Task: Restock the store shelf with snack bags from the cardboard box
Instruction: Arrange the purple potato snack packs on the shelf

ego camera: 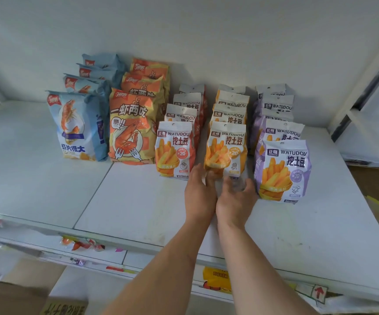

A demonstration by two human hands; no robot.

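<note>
Both hands at yellow snack bag, frame centre.
Your left hand (199, 192) and right hand (235, 196) touched the yellow snack bag (226, 151) with loosely spread fingers; a firm grip could not be confirmed.

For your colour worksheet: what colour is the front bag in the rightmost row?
Purple front bag, best seen in the head view.

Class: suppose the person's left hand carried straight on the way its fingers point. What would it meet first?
Probably the front yellow Watudou fries bag: the left hand points up and slightly right at its lower left corner, perhaps already touching; blur hides contact.
</note>
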